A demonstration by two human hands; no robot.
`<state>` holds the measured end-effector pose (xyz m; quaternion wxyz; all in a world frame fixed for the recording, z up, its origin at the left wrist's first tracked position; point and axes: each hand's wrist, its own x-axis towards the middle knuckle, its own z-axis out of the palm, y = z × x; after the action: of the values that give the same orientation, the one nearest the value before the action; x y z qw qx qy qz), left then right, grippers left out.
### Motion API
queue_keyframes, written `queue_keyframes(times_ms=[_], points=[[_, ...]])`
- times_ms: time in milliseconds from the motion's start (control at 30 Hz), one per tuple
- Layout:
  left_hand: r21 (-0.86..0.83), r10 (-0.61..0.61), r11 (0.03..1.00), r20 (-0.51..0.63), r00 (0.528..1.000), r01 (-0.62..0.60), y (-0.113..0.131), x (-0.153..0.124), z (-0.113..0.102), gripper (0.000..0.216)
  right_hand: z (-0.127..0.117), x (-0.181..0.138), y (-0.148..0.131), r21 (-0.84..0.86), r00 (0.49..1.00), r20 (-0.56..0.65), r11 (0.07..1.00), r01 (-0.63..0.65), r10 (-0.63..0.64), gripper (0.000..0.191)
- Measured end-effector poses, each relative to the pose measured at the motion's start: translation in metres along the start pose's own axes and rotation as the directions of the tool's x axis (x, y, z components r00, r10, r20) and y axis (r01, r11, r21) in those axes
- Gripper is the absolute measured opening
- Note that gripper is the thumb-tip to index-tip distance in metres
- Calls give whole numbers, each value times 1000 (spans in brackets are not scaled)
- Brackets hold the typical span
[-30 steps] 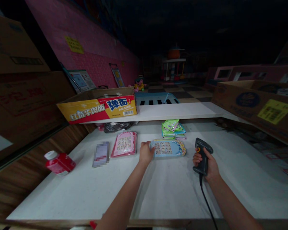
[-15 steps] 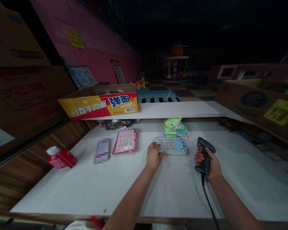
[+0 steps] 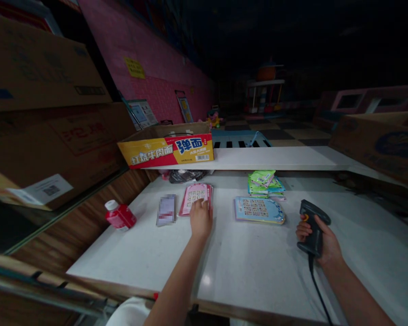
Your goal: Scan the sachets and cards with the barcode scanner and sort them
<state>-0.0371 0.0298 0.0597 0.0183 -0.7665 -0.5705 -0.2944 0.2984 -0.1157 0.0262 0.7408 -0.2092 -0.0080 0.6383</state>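
Note:
My left hand lies over the lower right corner of a stack of pink card packs. Its fingers reach forward onto the top pack, and the thumb is hidden. My right hand is wrapped round the grip of a black barcode scanner, held above the right part of the counter with its cable hanging down. Between the two hands lies a stack of blue card packs, touched by neither. Just behind it are piled green and blue packets.
A pixelated flat rectangle and a red bottle with a white cap stand left on the white counter. A raised shelf runs along the back, bearing a yellow-red carton and a brown carton. Large boxes are stacked left.
My left hand has left the blue card packs and moved left onto the pink ones. My right hand still holds the scanner. The view has turned somewhat to the left.

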Motion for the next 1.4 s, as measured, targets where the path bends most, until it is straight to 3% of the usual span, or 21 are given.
queue_keyframes(times_ms=[200,433,533,600,700,767,800,867,933,967,1033,1100,1167,1267,1333,1400], points=[[111,-52,993,111,992,40,-29,-15,0,43,-3,1,1,-22,1000,4,1000,17,-17,28],[99,28,994,107,994,-39,-22,-25,-15,29,-2,-1,2,-8,1000,-7,1000,19,-19,30],[144,-113,982,-49,992,119,-26,-26,-22,29,-3,-1,1,-28,1000,-4,999,23,-23,31],[115,-258,955,-142,956,275,-34,-25,-22,26,-3,-1,1,-39,1000,-2,999,22,-22,32],[-137,-426,903,-147,893,408,-47,-20,-18,23,-4,-1,1,-38,1000,1,999,20,-20,31],[-396,-527,797,-84,846,457,-53,-17,-14,24,-5,0,1,-32,1000,4,999,26,-26,30],[-526,-582,697,-19,813,487,-54,-16,-12,25,-5,0,1,-28,1000,5,999,29,-29,29],[-728,-651,403,199,733,555,-54,-14,-10,24,-5,0,1,-17,1000,5,999,30,-30,27],[-779,-611,107,439,659,618,-50,-13,-11,21,-5,0,1,-17,999,4,999,32,-32,27],[-765,-573,16,520,633,644,-48,-12,-12,19,-5,0,1,-22,999,4,999,34,-34,28],[-725,-504,-62,615,606,686,-43,-11,-14,17,-5,-1,1,-34,999,1,999,33,-33,28],[-726,-428,-77,643,635,683,-38,-10,-13,19,-5,-2,1,-38,1000,-2,999,31,-31,28],[-784,-337,-73,601,725,617,-33,-10,-9,25,-4,-2,2,-43,999,-2,998,37,-37,28],[-908,-277,31,393,877,417,-28,-11,3,37,-3,-4,4,-84,999,-5,995,51,-52,30],[-950,-286,117,249,925,291,-28,-12,13,45,-2,-5,5,-128,998,-16,990,54,-57,31],[-961,-312,175,153,938,215,-29,-14,22,48,1,-6,6,-183,997,-27,981,65,-71,34]])
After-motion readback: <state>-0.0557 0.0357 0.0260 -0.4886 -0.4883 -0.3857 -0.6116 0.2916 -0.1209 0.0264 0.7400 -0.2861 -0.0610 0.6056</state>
